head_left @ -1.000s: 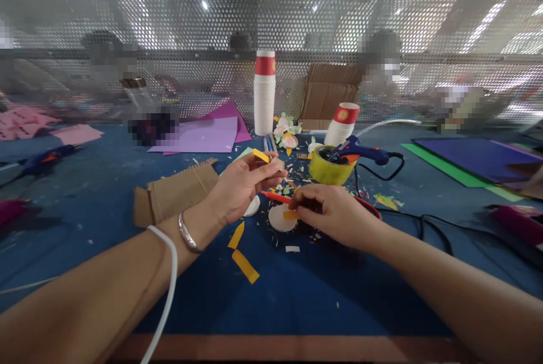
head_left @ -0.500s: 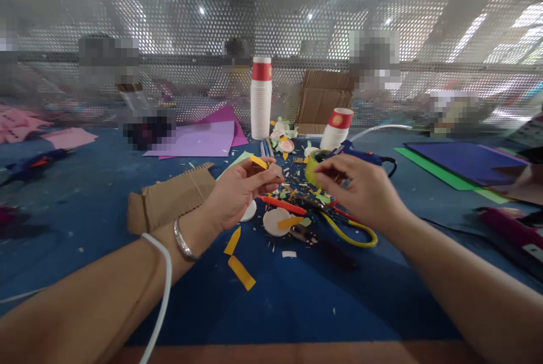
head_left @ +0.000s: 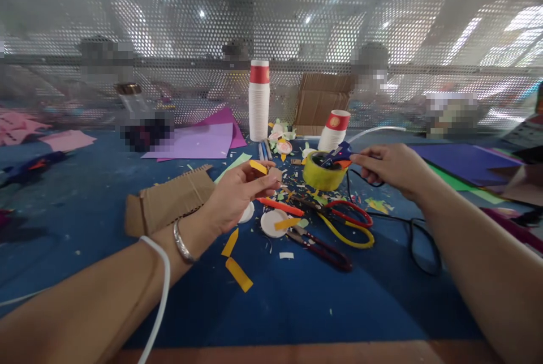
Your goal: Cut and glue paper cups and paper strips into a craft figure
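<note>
Between the thumb and fingers of my left hand [head_left: 240,191] are a yellow paper strip [head_left: 258,167] and a small brown cardboard piece [head_left: 275,176]. My right hand [head_left: 388,168] has its fingers closed on the back end of a blue glue gun [head_left: 339,153], whose front rests over a roll of yellow tape [head_left: 320,178]. Below the hands lie red-and-yellow-handled scissors [head_left: 348,228], dark-handled pliers [head_left: 326,253], an orange pen [head_left: 282,206] and a white disc [head_left: 269,223] with a yellow strip across it.
A tall stack of paper cups [head_left: 259,106] and a shorter one [head_left: 334,131] stand at the back. Corrugated cardboard [head_left: 173,197] lies left. Purple sheets [head_left: 190,140] and blue sheets [head_left: 453,163] flank the middle. A black cable [head_left: 413,239] loops right.
My right hand has moved right, from above the tape roll to the glue gun's back end, and its fingers have closed there. My left hand has stayed nearly still, holding its pieces.
</note>
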Motion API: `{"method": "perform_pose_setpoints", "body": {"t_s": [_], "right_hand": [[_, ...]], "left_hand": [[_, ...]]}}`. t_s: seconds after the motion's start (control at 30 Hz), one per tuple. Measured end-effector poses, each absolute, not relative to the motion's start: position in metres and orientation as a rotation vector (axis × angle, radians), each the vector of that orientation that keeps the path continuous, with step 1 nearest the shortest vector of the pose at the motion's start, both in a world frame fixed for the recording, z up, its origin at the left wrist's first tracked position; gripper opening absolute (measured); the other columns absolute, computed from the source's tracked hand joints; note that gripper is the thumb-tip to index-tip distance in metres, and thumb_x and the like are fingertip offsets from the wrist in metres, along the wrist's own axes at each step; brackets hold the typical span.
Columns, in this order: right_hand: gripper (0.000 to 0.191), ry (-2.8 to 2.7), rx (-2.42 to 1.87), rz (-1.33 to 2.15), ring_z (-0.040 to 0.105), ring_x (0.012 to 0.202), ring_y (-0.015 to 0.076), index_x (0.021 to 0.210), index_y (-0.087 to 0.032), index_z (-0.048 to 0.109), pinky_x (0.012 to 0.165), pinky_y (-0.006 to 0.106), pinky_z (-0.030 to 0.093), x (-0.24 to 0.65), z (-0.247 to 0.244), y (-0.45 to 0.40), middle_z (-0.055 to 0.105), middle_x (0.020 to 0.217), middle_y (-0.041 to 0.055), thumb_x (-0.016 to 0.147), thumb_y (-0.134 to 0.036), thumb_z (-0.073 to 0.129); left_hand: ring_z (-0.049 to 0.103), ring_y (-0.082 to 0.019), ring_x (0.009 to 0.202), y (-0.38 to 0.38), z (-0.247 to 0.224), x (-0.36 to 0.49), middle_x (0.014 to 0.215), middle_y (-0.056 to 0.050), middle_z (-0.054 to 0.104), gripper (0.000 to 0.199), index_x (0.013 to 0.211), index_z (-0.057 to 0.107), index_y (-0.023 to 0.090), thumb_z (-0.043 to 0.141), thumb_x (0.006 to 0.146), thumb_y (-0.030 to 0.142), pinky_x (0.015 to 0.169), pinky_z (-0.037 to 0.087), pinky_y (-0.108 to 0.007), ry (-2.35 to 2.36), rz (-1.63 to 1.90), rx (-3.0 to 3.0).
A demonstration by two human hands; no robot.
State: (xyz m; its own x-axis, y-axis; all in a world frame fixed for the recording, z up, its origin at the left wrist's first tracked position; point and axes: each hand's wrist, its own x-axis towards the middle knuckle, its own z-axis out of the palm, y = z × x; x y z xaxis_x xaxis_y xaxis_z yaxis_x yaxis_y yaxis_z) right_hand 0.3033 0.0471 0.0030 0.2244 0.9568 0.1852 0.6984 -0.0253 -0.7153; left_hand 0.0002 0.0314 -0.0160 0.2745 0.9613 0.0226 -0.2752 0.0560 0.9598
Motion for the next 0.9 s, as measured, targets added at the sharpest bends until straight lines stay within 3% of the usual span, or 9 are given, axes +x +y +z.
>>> {"method": "perform_pose_setpoints", "body": {"t_s": [0.2,0.43,0.67,0.73,0.9], "right_hand": [[0.009,-1.173,-1.488,0.500,0.052,0.044,0.0076,0.073,-0.015,0.069,0.045,0.020,0.042,0.304,0.012,0.043,0.062,0.055,-0.0007,0.079,-0.020,0.072],[0.015,-0.840,-1.160,0.795,0.054,0.052,0.0079,0.072,-0.017,0.063,0.050,0.021,0.048,0.291,0.036,0.030,0.061,0.066,0.0009,0.087,-0.017,0.060],[0.014,-0.782,-0.709,1.171,0.053,0.059,0.0069,0.096,-0.014,0.070,0.057,0.020,0.052,0.279,0.038,0.018,0.058,0.072,-0.0014,0.092,-0.019,0.058],[0.007,-0.903,-0.650,1.253,0.048,0.055,0.0069,0.089,-0.016,0.069,0.052,0.019,0.049,0.280,0.034,0.017,0.051,0.064,-0.0042,0.089,-0.022,0.066],[0.024,-1.107,-0.677,1.248,0.040,0.051,0.0072,0.072,-0.017,0.062,0.044,0.019,0.036,0.273,0.027,0.016,0.046,0.055,-0.0054,0.076,-0.027,0.082]], "left_hand": [[0.071,-0.014,0.077,0.033,-0.016,0.000,0.086,-0.002,0.073,0.028,0.097,0.070,0.015,0.083,0.072,0.015,0.072,0.053,-0.027,0.783,1.143,1.109],[0.071,-0.014,0.078,0.033,-0.015,-0.001,0.085,-0.002,0.073,0.029,0.096,0.070,0.015,0.083,0.071,0.013,0.074,0.053,-0.028,0.814,1.160,1.102],[0.070,-0.016,0.078,0.033,-0.015,-0.001,0.087,-0.003,0.073,0.030,0.095,0.069,0.016,0.085,0.069,0.014,0.076,0.051,-0.031,0.812,1.177,1.084],[0.070,-0.016,0.079,0.033,-0.014,-0.001,0.089,-0.004,0.074,0.031,0.094,0.069,0.015,0.085,0.068,0.015,0.076,0.051,-0.032,0.804,1.174,1.090],[0.070,-0.016,0.079,0.032,-0.013,-0.001,0.088,-0.004,0.074,0.033,0.094,0.068,0.015,0.086,0.066,0.017,0.077,0.050,-0.032,0.784,1.161,1.125]]}}
